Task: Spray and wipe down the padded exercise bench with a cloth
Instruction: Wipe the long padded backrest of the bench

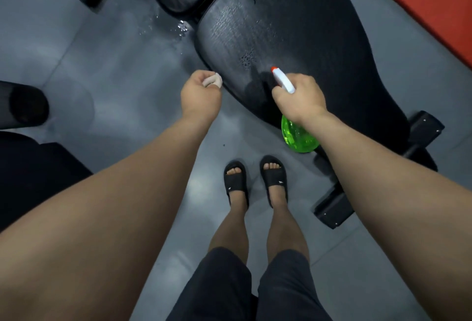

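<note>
Right hand (298, 98) grips green spray bottle (297, 136), nozzle aimed at the bench (306, 39) (already wet); left hand (200, 98) fingers clench the cloth (213, 81), ready to wipe.

No text, numbers or signs can be read. Left slide (235, 182) and right slide (276, 177) each carry one small white mark on the black strap, too small to read as a brand. Nothing legible on the green body of the bottle (299, 139).

Droplets (247, 58) lie on the black padded bench (319, 39) and grey floor (115, 90).
</note>
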The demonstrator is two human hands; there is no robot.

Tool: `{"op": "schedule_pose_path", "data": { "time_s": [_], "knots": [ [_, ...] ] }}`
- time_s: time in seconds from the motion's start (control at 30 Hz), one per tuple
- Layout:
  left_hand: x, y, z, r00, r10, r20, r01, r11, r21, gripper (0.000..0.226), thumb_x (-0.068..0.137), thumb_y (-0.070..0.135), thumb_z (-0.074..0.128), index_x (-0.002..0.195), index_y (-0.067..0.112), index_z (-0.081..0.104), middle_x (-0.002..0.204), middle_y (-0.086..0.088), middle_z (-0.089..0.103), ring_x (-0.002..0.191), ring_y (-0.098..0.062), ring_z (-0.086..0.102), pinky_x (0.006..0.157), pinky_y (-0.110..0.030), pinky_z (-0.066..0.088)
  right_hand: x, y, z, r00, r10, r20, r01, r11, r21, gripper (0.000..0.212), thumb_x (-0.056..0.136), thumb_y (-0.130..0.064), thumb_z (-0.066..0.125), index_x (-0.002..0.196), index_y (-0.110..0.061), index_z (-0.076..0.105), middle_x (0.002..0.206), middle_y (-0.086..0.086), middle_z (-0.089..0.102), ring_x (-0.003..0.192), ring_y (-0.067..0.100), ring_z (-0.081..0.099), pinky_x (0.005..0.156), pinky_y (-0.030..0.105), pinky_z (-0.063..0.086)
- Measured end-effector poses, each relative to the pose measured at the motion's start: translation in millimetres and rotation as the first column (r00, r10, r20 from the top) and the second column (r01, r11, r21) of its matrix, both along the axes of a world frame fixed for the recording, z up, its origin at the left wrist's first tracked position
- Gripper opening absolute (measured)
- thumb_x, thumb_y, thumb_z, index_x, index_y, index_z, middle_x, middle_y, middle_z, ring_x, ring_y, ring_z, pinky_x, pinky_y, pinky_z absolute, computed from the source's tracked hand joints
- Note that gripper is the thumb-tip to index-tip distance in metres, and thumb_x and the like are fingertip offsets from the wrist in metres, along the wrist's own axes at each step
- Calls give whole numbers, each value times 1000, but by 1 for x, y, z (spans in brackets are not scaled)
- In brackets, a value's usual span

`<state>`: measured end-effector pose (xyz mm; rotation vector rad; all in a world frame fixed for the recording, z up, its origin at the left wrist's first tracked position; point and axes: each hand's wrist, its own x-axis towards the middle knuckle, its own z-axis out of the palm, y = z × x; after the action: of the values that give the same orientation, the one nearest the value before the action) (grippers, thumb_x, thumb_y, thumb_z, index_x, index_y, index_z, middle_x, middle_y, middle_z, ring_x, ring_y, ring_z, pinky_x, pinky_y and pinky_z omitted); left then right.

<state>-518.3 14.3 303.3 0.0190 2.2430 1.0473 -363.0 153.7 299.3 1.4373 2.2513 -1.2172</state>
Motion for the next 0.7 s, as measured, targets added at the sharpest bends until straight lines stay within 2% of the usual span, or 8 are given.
{"op": "schedule_pose_path", "data": {
  "time_s": [0.1,0.23,0.33,0.4,0.5,0.57,0.63,0.7],
  "knots": [
    [6,-11,-7,999,-40,2,40,999,-33,9,92,21,59,94,20,67,83,3,67,74,-13,58,82,-49,61,13,-17,-9,1000,1,-19,0,999,47,20,81,-28,52,66,-16,46,74,4,56,73,35,53,60,34,37],
    [15,-20,-17,997,-81,11,82,995,-57,8,93,19,59,90,22,65,81,5,65,72,-13,57,79,-48,60,30,-33,-23,993,8,-119,-9,1000,-12,13,83,-26,56,83,-15,63,84,7,64,81,34,59,68,41,51],
    [25,-26,-21,993,-117,32,119,990,-74,14,93,18,56,85,27,62,86,6,65,74,-13,58,81,-47,60,41,-37,-27,998,-48,-49,49,999,11,21,80,-25,55,65,-14,47,65,1,51,68,32,51,56,35,37],
    [32,-30,-22,990,-132,54,136,988,-79,15,94,17,54,85,28,61,88,6,66,75,-13,58,82,-46,60,50,-40,-27,995,-97,-36,99,994,44,24,79,-24,54,61,-14,40,63,0,45,65,31,46,56,35,33],
    [40,-36,-23,990,-124,63,130,988,-89,16,93,18,54,83,29,61,90,6,67,79,-13,60,84,-47,59,63,-43,-32,993,-75,-90,79,996,43,13,79,-26,54,72,-16,57,75,3,60,76,35,57,63,40,48],
    [45,-37,-25,991,-125,56,130,988,-81,14,93,20,56,84,29,62,88,6,67,79,-14,60,85,-46,60,72,-44,-38,994,-55,-96,60,997,49,17,79,-27,54,86,-19,67,89,6,68,86,36,62,72,42,53],
    [52,-38,-27,990,-128,52,132,988,-76,14,92,19,56,86,29,63,86,5,65,77,-14,59,84,-45,59,83,-45,-48,996,-65,-56,69,995,69,14,79,-26,54,74,-14,58,75,6,61,79,40,59,63,39,46],
    [60,-38,-30,989,-141,52,145,987,-74,14,91,18,55,86,29,63,85,5,65,75,-14,58,82,-45,60,94,-44,-52,996,-85,-1,84,992,94,23,80,-22,54,63,-12,43,64,4,50,72,41,54,58,36,34]
  ]
}}
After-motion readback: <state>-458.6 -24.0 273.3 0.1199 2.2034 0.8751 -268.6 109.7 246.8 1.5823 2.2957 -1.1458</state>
